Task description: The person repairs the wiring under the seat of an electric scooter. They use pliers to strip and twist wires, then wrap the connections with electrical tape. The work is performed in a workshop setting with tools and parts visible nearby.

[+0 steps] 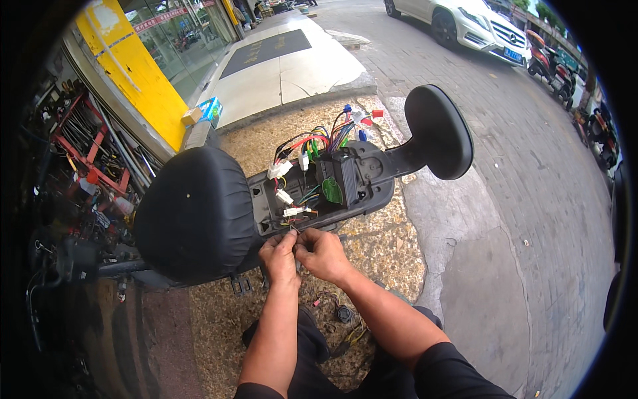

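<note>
My left hand (280, 258) and my right hand (321, 255) meet at the near edge of an opened scooter body (380, 199). The fingers of both are pinched together around thin wires (293, 228), whose ends are too small to make out. Just beyond them, white plug connectors (294, 211) lie in the open compartment. A finned black controller box (337, 174) with a green sticker (331, 191) sits inside it. From the box a bundle of coloured wires (323, 137) rises, ending in blue, red and white plugs. To the left is the black padded seat (193, 216).
A black backrest pad (438, 132) sticks up on the right. Tools crowd a red rack (90, 143) at the left. Loose wires and a round black part (345, 314) lie on the ground between my legs. A white car (465, 26) stands on the paved road at the upper right.
</note>
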`<state>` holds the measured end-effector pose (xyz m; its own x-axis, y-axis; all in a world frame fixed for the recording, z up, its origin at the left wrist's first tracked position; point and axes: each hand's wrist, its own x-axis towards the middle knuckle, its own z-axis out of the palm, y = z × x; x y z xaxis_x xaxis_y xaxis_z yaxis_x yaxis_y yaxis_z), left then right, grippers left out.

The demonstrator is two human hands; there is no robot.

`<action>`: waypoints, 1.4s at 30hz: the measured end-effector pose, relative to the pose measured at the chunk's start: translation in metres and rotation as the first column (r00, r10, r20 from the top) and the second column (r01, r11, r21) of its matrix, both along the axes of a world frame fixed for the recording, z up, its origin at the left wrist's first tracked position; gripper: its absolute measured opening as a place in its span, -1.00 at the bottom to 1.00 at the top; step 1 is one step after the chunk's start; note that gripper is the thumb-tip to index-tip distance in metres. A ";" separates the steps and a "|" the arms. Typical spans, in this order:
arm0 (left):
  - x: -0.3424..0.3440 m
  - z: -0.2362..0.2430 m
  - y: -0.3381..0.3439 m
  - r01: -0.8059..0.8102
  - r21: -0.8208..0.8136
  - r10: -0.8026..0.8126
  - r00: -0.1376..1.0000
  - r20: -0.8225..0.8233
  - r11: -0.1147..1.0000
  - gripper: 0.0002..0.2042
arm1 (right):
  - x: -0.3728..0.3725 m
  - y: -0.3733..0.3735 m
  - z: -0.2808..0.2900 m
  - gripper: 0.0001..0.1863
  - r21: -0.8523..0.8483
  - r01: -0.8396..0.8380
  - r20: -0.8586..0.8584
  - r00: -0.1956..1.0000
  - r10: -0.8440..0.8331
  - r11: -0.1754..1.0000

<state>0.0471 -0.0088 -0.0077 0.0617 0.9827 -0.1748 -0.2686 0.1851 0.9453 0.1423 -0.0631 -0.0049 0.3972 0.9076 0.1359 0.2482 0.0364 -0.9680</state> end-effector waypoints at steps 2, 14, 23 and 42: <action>0.001 0.001 0.001 -0.014 0.007 0.014 0.998 -0.061 1.000 -0.91 | -0.002 -0.001 -0.001 -0.85 -0.011 0.016 -0.005 1.000 -0.016 1.000; 0.000 -0.003 0.002 0.020 0.226 0.088 0.885 -0.457 0.974 -0.83 | -0.008 -0.003 -0.009 -0.87 -0.025 0.099 -0.040 0.994 -0.100 0.995; -0.003 0.013 0.002 0.137 0.341 0.176 0.648 -0.741 0.930 -0.76 | -0.017 0.004 -0.029 -0.81 -0.100 0.116 -0.175 0.976 -0.132 0.988; -0.017 -0.007 0.000 0.124 -0.121 -0.123 0.992 0.010 0.985 -0.89 | -0.008 0.003 -0.016 -0.92 -0.024 -0.172 -0.774 0.626 0.090 0.985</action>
